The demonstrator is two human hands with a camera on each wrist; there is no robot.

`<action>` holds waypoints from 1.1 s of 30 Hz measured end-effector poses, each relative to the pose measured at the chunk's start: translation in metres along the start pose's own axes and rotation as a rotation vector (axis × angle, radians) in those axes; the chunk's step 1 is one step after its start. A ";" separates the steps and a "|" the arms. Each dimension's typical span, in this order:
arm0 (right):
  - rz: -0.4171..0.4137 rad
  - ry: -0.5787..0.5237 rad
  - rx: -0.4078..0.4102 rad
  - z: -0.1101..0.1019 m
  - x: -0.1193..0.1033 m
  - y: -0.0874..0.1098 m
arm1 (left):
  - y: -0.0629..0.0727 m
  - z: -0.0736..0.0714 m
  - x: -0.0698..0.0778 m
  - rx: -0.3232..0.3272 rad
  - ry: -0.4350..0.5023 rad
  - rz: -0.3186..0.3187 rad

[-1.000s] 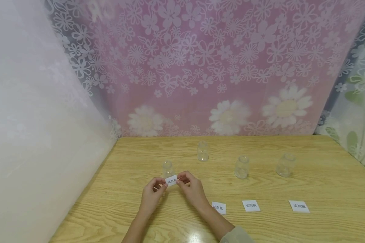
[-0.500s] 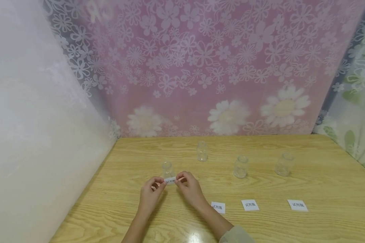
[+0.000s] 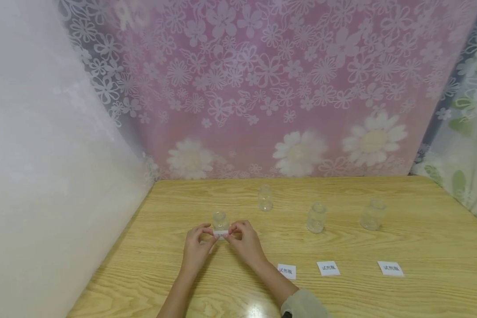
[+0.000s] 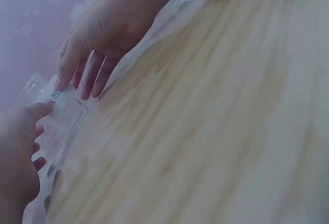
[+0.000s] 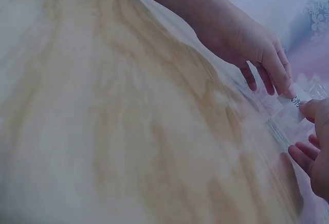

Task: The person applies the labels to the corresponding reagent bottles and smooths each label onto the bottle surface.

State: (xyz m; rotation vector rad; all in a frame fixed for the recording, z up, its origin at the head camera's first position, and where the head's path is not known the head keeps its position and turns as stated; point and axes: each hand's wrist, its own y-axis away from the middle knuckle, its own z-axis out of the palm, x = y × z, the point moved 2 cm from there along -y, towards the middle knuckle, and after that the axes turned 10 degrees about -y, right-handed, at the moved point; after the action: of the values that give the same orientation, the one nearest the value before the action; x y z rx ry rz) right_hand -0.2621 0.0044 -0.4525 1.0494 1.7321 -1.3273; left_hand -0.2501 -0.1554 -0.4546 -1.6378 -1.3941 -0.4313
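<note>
A small clear glass bottle (image 3: 220, 217) stands at the left-middle of the table. Against its near side is a white paper label (image 3: 221, 232) with handwritten dark characters. My left hand (image 3: 196, 249) pinches the label's left end, thumb in front and index finger at the bottle's left side. On the other side my right hand (image 3: 246, 244) pinches the right end in the same way. Both thumb tips lie over the lettering in the head view. The left wrist view shows the label (image 4: 55, 94) between both thumbs, and the right wrist view shows part of the lettering too.
Farther back stands another glass bottle (image 3: 265, 198). Two more, a middle bottle (image 3: 316, 217) and a right bottle (image 3: 373, 215), stand to the right. Three similar labels lie nearer: a left label (image 3: 287, 271), a middle label (image 3: 328, 268) and a right label (image 3: 391, 268).
The label, earlier held facing up in front of the bottle, has tipped back against its near side. Both thumbs have moved inward over it, and the index fingers have shifted to the bottle's sides.
</note>
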 end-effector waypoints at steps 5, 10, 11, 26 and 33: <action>-0.010 -0.028 -0.013 0.000 0.002 -0.002 | -0.004 0.002 -0.003 -0.032 0.024 0.003; -0.015 -0.047 -0.022 0.000 0.004 -0.002 | -0.006 0.003 -0.004 -0.060 0.027 -0.018; -0.019 -0.052 -0.025 0.000 0.004 -0.002 | -0.006 0.003 -0.005 -0.063 0.022 -0.020; -0.036 -0.020 -0.014 0.005 0.006 -0.004 | -0.007 0.003 -0.007 -0.061 0.004 -0.039; -0.035 -0.022 0.006 0.006 0.007 -0.005 | -0.007 0.005 -0.008 -0.055 -0.030 -0.034</action>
State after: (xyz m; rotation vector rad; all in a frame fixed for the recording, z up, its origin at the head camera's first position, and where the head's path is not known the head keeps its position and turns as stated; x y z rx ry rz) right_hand -0.2692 -0.0006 -0.4581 1.0085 1.7378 -1.3619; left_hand -0.2609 -0.1568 -0.4604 -1.6725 -1.4455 -0.4703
